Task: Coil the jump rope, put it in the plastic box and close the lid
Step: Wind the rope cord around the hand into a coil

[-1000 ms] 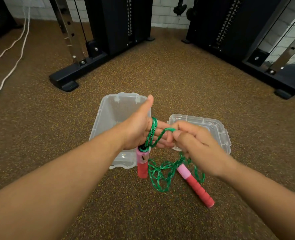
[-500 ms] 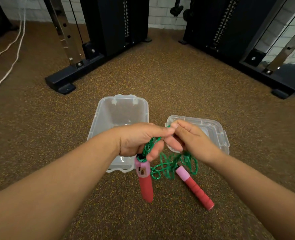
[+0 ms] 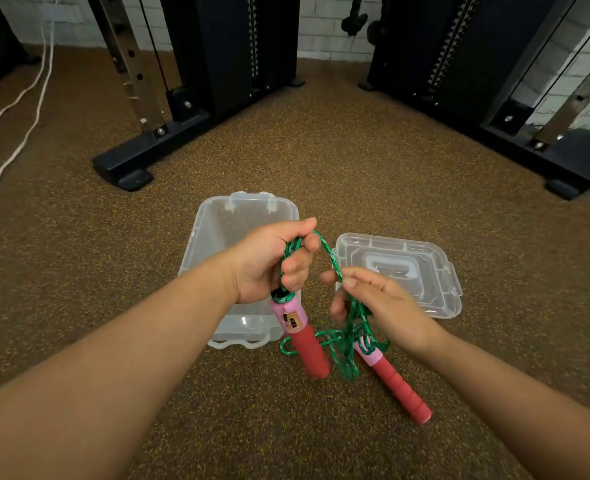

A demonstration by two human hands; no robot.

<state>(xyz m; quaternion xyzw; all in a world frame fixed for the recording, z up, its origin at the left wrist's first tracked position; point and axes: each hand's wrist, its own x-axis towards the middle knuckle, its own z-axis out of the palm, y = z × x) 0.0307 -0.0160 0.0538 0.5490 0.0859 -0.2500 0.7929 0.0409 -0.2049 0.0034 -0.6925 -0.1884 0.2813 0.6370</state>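
Note:
My left hand (image 3: 269, 263) is closed around loops of the green jump rope (image 3: 347, 336), and one pink-and-red handle (image 3: 302, 332) hangs below that fist. To its right, my right hand (image 3: 373, 301) pinches a strand of the same rope between thumb and fingers. The rest of the rope lies bunched on the floor, with the second pink-and-red handle (image 3: 395, 388) flat beside it. Behind my left hand stands the clear plastic box (image 3: 238, 216), open with nothing visible inside. Its clear lid (image 3: 425, 271) lies on the floor to the right of the box.
The floor is brown speckled rubber. A black gym machine base (image 3: 137, 157) stands at the back left and another black frame (image 3: 515, 133) at the back right. Two white cords (image 3: 13, 129) run along the floor at the far left.
My hands have drawn apart and the left has risen, lifting its handle higher. The right hand has slid down the rope, with a strand now arching between the two hands.

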